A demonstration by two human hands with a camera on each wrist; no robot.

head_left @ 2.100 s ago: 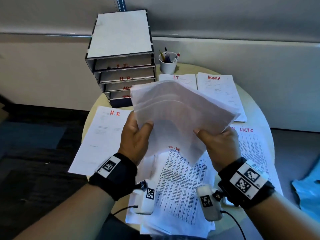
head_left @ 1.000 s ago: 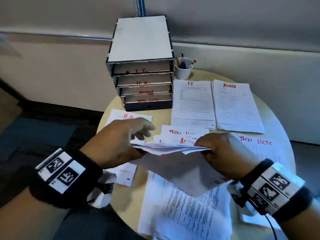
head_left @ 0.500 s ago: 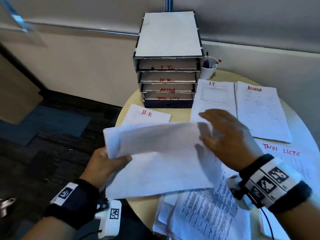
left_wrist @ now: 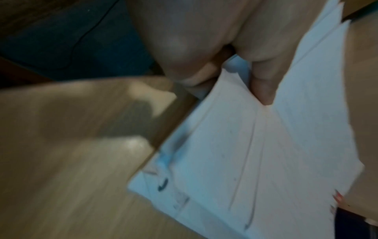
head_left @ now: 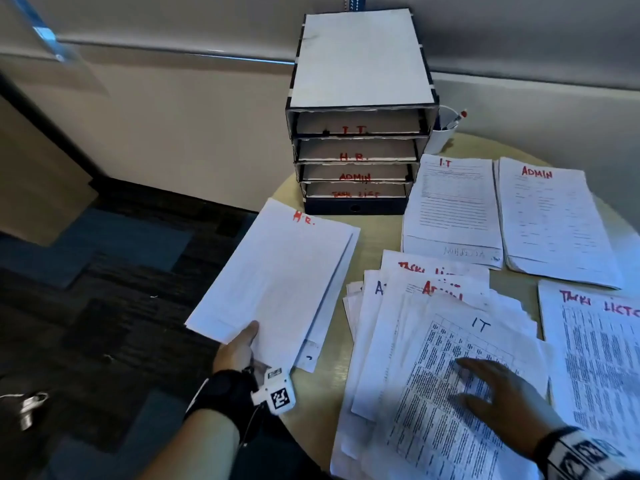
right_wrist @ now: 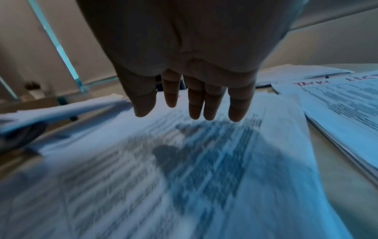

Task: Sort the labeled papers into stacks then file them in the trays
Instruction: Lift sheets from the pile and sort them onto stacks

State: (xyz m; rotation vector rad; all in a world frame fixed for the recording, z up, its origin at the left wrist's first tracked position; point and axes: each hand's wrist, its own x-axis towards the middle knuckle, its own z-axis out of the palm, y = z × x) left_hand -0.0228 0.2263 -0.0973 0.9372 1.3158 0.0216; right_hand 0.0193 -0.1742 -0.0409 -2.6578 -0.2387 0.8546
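My left hand (head_left: pixel 239 344) pinches the near corner of the H.R. papers (head_left: pixel 277 282), thumb on top, at the round table's left edge; the left wrist view shows the thumb (left_wrist: pixel 263 87) pressed on the sheets (left_wrist: pixel 255 153). My right hand (head_left: pixel 498 393) hovers flat with straight fingers (right_wrist: pixel 196 103) over the unsorted pile, whose top sheet (head_left: pixel 450 393) is marked IT. Sorted stacks lie behind: I.T (head_left: pixel 450 202), ADMIN (head_left: pixel 554 220), and TASK LISTS (head_left: pixel 602 358) at the right. The four-drawer tray unit (head_left: pixel 356 150) carries the labels I.T, H.R, ADMIN and TASK LIST.
A white cup of pens (head_left: pixel 443 129) stands right of the tray unit by the wall. The table (head_left: pixel 318 393) drops off at the left to dark carpet (head_left: pixel 104 306). Papers cover most of the tabletop's right half.
The sheaf once held up in both hands went left with my left hand and now lies on the H.R. stack. My right hand let go and dropped over the unsorted pile.
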